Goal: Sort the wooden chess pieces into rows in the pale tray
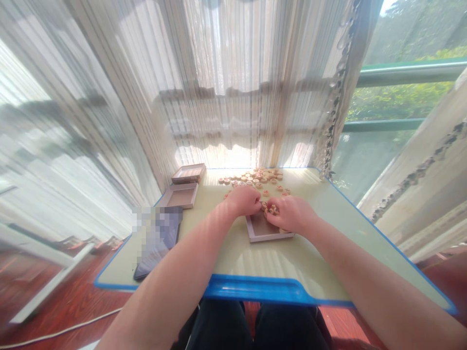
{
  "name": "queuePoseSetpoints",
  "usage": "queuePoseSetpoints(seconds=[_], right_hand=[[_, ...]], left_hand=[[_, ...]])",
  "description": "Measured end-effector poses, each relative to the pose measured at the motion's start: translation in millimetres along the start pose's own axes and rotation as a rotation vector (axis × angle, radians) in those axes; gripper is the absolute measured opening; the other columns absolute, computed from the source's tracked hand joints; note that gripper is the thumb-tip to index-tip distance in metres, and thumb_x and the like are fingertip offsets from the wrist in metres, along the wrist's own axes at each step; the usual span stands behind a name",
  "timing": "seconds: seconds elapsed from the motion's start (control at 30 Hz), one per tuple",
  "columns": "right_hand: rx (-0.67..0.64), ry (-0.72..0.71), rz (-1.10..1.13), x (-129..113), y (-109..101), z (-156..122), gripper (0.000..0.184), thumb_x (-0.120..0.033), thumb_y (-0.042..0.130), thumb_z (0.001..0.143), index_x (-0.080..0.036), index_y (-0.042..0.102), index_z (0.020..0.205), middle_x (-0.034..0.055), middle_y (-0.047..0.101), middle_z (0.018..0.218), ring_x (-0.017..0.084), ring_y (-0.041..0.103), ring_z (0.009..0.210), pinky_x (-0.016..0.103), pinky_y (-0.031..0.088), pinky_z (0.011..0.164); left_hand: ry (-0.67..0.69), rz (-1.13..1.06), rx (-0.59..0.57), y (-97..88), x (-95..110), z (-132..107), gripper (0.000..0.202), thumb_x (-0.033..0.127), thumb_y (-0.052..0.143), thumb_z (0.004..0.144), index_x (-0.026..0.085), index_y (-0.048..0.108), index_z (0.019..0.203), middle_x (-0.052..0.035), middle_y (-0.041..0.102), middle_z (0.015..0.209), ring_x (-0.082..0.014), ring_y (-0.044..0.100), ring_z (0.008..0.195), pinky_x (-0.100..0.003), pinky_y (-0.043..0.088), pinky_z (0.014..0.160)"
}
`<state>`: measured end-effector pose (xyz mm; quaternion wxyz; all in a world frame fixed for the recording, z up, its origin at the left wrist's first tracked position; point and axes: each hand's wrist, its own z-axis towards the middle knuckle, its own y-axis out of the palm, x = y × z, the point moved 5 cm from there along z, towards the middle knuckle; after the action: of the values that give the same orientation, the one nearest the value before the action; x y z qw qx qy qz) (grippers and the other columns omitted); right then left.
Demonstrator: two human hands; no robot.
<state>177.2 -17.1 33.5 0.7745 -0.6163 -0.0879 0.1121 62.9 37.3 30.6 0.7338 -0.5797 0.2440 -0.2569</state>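
Observation:
A shallow box tray [260, 234] lies in the middle of the pale green table [277, 265]. Both hands hover at its far edge. My left hand [243, 200] is curled with its fingertips pinched on small round wooden pieces. My right hand [292, 214] is also curled, holding several round wooden discs [272, 210] between the fingers above the tray. More wooden discs [255, 179] lie scattered on the table just beyond the hands.
Two more shallow box halves [179, 195] [188, 172] sit at the far left of the table. A dark tablet [158, 245] lies near the left edge. Sheer curtains hang close behind the table, and a window is on the right.

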Motion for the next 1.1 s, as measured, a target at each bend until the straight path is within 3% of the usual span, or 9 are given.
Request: queuePoseSetpoints(seconds=[0.3, 0.57, 0.73, 0.93, 1.1], right_hand=[[0.168, 0.214, 0.234, 39, -7, 8, 0.035, -0.046, 0.039, 0.084, -0.023, 0.064, 0.094, 0.0029, 0.067, 0.075, 0.017, 0.058, 0.070, 0.025, 0.031, 0.055], [0.206, 0.306, 0.353, 69, 17, 20, 0.037, -0.043, 0.034, 0.087, -0.020, 0.063, 0.081, 0.0048, 0.063, 0.078, 0.018, 0.056, 0.076, 0.027, 0.037, 0.063], [0.271, 0.384, 0.356, 87, 25, 22, 0.033, -0.026, 0.045, 0.078, -0.017, 0.060, 0.106, 0.0113, 0.055, 0.106, 0.020, 0.055, 0.092, 0.031, 0.040, 0.083], [0.226, 0.486, 0.261, 98, 26, 21, 0.038, -0.021, 0.048, 0.072, -0.018, 0.062, 0.107, 0.0130, 0.053, 0.112, 0.028, 0.047, 0.110, 0.039, 0.037, 0.093], [0.173, 0.522, 0.302, 105, 26, 22, 0.039, -0.019, 0.046, 0.070, -0.019, 0.065, 0.104, 0.0116, 0.056, 0.111, 0.025, 0.051, 0.107, 0.035, 0.039, 0.090]], left_hand=[[-0.002, 0.006, -0.055, 4.0, -3, 1, 0.019, 0.025, 0.047, 0.068, 0.019, 0.065, 0.066, -0.0045, 0.066, 0.073, -0.0194, 0.060, 0.072, -0.028, 0.044, 0.064], [0.055, -0.026, -0.098, 5.2, -3, 0, 0.023, 0.040, 0.052, 0.064, 0.019, 0.061, 0.067, -0.0036, 0.065, 0.074, -0.0198, 0.059, 0.071, -0.029, 0.044, 0.064], [0.044, -0.025, -0.112, 3.6, -3, -1, 0.031, 0.049, 0.051, 0.065, 0.019, 0.061, 0.068, -0.0036, 0.064, 0.073, -0.0198, 0.059, 0.071, -0.029, 0.044, 0.063], [0.039, -0.040, -0.131, 4.9, -3, -1, 0.033, 0.051, 0.051, 0.066, 0.019, 0.062, 0.070, -0.0037, 0.064, 0.077, -0.0199, 0.059, 0.073, -0.029, 0.045, 0.064], [-0.010, -0.058, -0.153, 5.7, -7, -1, 0.025, 0.039, 0.053, 0.066, 0.022, 0.065, 0.079, -0.0029, 0.065, 0.081, -0.0203, 0.060, 0.077, -0.028, 0.046, 0.066]])
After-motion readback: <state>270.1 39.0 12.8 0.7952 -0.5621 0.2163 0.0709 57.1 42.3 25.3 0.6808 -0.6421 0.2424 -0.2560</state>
